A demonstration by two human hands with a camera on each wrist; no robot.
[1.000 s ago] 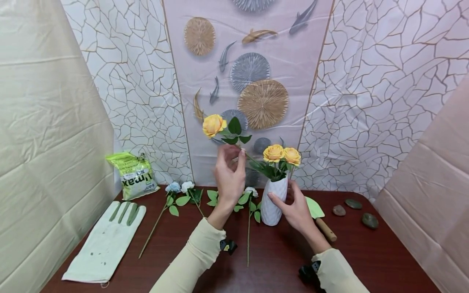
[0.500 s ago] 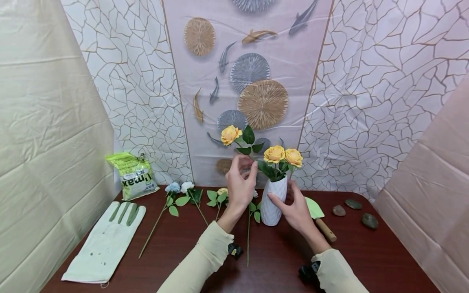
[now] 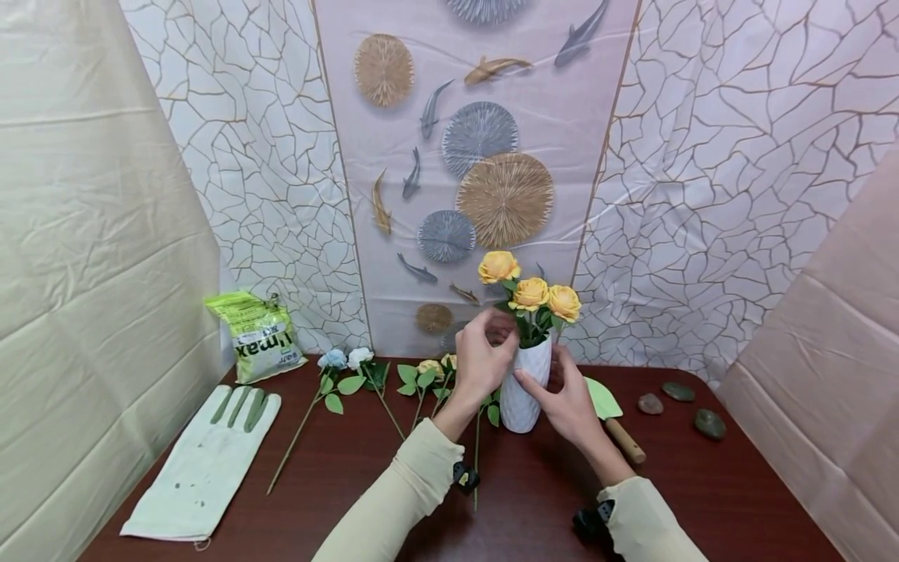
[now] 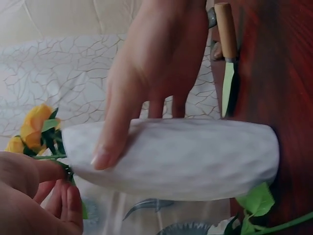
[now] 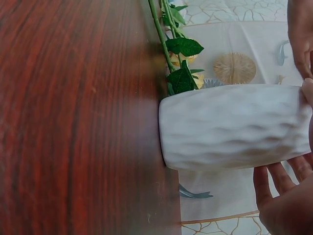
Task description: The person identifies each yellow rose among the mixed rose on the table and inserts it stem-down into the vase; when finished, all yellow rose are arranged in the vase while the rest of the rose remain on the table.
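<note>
A white dimpled vase [image 3: 523, 390] stands upright on the table, with two yellow roses [image 3: 546, 300] in its mouth. My right hand [image 3: 572, 402] holds it from the right, thumb on the near side and fingers on the far side. At the vase's rim, my left hand [image 3: 483, 355] pinches the stem of a third yellow rose [image 3: 499, 267], whose bloom stands above and left of the others. The left wrist view has the left fingertips [image 4: 58, 171] at the rim, close to the green stem. How deep that stem sits inside is hidden by the vase wall.
Left of the vase lie a blue rose [image 3: 332, 360], a white rose [image 3: 360, 357] and more yellow roses [image 3: 430, 368]. Farther left are a glove [image 3: 204, 460] and a green bag [image 3: 258, 337]. On the right lie a wooden-handled trowel [image 3: 623, 439] and several stones [image 3: 709, 423].
My left hand has moved right and down with its yellow rose, from beside the vase to its rim. The right hand has stayed on the vase.
</note>
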